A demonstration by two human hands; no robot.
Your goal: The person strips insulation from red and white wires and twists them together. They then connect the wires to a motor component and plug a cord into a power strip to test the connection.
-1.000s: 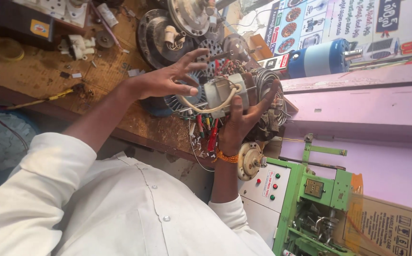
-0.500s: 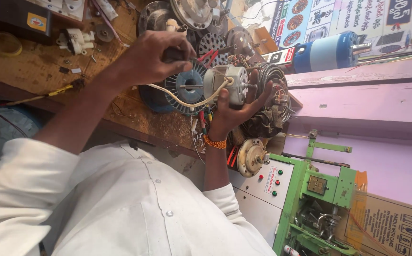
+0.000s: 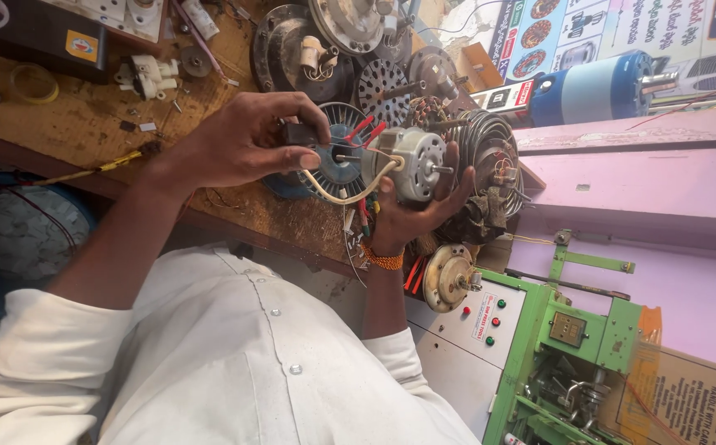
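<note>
- Right hand [image 3: 415, 216], with an orange wristband [image 3: 384, 260], cradles a small motor [image 3: 411, 165] from below. The fingers wrap round its silver body, and the shaft end faces away from the chest.
- Left hand [image 3: 238, 148] pinches a small black part [image 3: 298, 133] between thumb and fingertips, just beside the motor's rear end.
- A cream lead [image 3: 337, 196] loops from the left hand's side to the motor, and red wires [image 3: 366, 130] run above it. I can't tell where they terminate.
- Motor is held in the air above the table [image 3: 86, 124] edge, over a blue-hubbed wound core [image 3: 337, 161] and near a copper coil [image 3: 490, 165].
- Step, as I read it: working on the lead end of the motor, with the black part at the terminals.
- Any further move needs the right hand holding the motor steady, some slack in the lead, and fine fingertip alignment. The wires are crowded there.
</note>
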